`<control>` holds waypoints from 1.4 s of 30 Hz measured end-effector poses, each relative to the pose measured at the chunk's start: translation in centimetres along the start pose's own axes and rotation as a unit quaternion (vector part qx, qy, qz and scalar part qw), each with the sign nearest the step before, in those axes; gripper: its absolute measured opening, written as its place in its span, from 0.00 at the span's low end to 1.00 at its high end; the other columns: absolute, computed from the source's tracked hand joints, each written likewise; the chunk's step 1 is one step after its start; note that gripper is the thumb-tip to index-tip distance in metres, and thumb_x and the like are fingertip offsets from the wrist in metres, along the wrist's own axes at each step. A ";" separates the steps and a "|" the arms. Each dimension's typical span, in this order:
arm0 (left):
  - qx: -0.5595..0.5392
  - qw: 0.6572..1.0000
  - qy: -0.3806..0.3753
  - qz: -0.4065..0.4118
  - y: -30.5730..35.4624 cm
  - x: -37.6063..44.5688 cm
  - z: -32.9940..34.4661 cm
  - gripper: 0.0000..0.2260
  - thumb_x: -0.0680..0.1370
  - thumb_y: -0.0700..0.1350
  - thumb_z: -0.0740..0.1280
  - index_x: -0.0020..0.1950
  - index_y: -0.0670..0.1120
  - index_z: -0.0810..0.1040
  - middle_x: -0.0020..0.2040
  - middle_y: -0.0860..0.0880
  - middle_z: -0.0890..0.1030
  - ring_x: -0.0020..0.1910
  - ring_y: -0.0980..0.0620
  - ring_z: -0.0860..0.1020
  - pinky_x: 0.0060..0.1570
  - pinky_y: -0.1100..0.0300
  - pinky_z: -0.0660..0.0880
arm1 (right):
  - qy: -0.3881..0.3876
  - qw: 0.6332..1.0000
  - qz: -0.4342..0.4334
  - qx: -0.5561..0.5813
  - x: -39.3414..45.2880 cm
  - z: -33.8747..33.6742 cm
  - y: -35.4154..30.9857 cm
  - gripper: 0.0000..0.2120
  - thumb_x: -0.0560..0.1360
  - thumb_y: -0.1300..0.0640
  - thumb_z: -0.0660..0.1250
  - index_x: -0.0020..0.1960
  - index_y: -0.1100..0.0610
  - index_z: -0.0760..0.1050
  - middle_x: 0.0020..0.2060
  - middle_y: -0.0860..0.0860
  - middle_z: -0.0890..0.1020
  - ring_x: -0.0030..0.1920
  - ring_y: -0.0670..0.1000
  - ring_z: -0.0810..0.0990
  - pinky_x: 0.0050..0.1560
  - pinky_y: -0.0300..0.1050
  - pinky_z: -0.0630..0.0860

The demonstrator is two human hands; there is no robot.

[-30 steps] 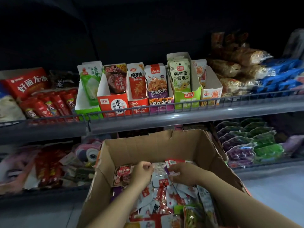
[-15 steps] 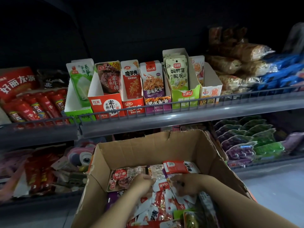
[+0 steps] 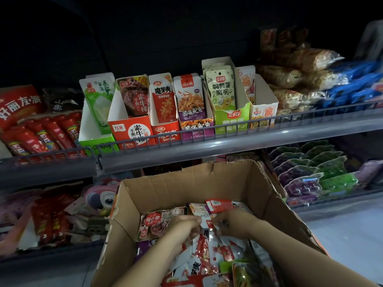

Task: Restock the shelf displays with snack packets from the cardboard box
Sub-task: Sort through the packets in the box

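- Both hands are down in the cardboard box [image 3: 207,183], which sits just below the upper shelf rail [image 3: 186,135], so this reads as the picking step: sorting out packets before anything goes up.
- Left hand [image 3: 182,226] is curled over the loose heap, fingers [image 3: 191,221] bent in and pinching the edge of a red-and-white snack packet [image 3: 206,223] at the middle of the pile.
- Right hand [image 3: 234,222] meets it from the other side, fingers tucked and nipping what looks like the same packet; just how much it has hold of I cannot tell.
- Around them, the box holds a jumble: a dark red beef-style packet [image 3: 159,222] lying flat to the left, a red packet [image 3: 221,205] at the back, a green one [image 3: 242,272] near the front.
- Up on the shelf, the display cartons stand in a row: the red carton [image 3: 132,131] holds matching beef-style packets, with room in front of them; the green-and-white carton [image 3: 97,139] at the left looks low too.
- Next call, as I judge it: lift the pinched packets clear of the heap, square them upright, then reach over the rail to the carton whose print matches.
- Nothing from the box is on its way to the shelf yet.
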State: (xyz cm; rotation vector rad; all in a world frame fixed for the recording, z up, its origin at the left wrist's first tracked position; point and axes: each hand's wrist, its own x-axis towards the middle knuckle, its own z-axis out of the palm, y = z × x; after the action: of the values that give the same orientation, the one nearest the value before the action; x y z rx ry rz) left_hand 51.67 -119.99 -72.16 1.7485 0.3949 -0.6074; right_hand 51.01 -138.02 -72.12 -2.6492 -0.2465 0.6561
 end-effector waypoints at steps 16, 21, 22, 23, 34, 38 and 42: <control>-0.147 0.984 0.040 0.097 4.9 -4.8 -1.7 0.06 0.74 0.29 0.68 0.47 0.38 0.79 0.41 0.41 0.83 0.35 0.52 0.82 0.31 0.67 0.77 | 0.183 0.968 -0.062 0.158 -2.1 -3.6 -4.3 0.08 0.73 0.49 0.70 0.51 0.47 0.83 0.48 0.44 0.84 0.47 0.40 0.80 0.50 0.33 0.74; -0.091 0.981 0.029 0.170 6.7 -5.9 -3.1 0.05 0.77 0.35 0.67 0.51 0.40 0.80 0.39 0.47 0.83 0.36 0.54 0.82 0.42 0.64 0.79 | 0.229 0.964 -0.076 0.112 -3.3 -5.8 -5.4 0.06 0.76 0.51 0.67 0.46 0.50 0.83 0.39 0.42 0.81 0.40 0.38 0.76 0.38 0.23 0.66; -0.005 0.977 0.044 0.207 7.0 -5.9 -3.3 0.06 0.77 0.38 0.67 0.53 0.43 0.80 0.42 0.49 0.83 0.39 0.55 0.81 0.42 0.65 0.78 | 0.234 0.963 -0.076 0.114 -3.6 -6.2 -5.5 0.06 0.76 0.52 0.67 0.44 0.49 0.82 0.38 0.41 0.80 0.39 0.38 0.76 0.37 0.24 0.67; 0.096 0.960 0.066 0.253 7.2 -5.9 -3.6 0.06 0.77 0.41 0.67 0.53 0.45 0.80 0.46 0.52 0.82 0.42 0.57 0.80 0.43 0.67 0.77 | 0.241 0.960 -0.076 0.124 -3.8 -6.6 -5.6 0.05 0.76 0.53 0.66 0.43 0.48 0.80 0.37 0.40 0.79 0.39 0.37 0.76 0.37 0.25 0.68; 0.011 0.975 -0.018 0.219 10.4 -8.2 -4.9 0.09 0.75 0.50 0.69 0.44 0.44 0.82 0.37 0.50 0.83 0.31 0.55 0.78 0.32 0.64 0.75 | 0.341 0.874 -0.108 0.330 -5.6 -10.1 -9.1 0.05 0.75 0.54 0.68 0.41 0.53 0.78 0.38 0.47 0.82 0.38 0.44 0.80 0.36 0.32 0.75; -0.129 0.975 -0.050 0.173 12.1 -9.1 -5.4 0.09 0.75 0.48 0.70 0.50 0.43 0.80 0.40 0.48 0.85 0.31 0.55 0.82 0.26 0.65 0.76 | 0.330 0.855 -0.048 0.397 -6.1 -11.2 -9.6 0.15 0.75 0.51 0.68 0.35 0.59 0.77 0.30 0.51 0.81 0.33 0.49 0.80 0.36 0.40 0.74; -0.172 0.969 -0.054 0.169 13.0 -9.0 -5.6 0.10 0.74 0.49 0.70 0.51 0.44 0.79 0.43 0.47 0.85 0.38 0.50 0.84 0.35 0.59 0.81 | 0.300 0.864 -0.021 0.403 -6.1 -12.0 -9.9 0.19 0.77 0.48 0.64 0.30 0.55 0.72 0.20 0.48 0.72 0.21 0.45 0.72 0.23 0.34 0.63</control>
State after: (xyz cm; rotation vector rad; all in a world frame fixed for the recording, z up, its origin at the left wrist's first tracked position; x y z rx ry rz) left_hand 52.72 -117.49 -55.55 1.3996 0.1107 -0.3588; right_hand 50.68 -134.68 -55.71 -1.8825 0.1357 -0.1176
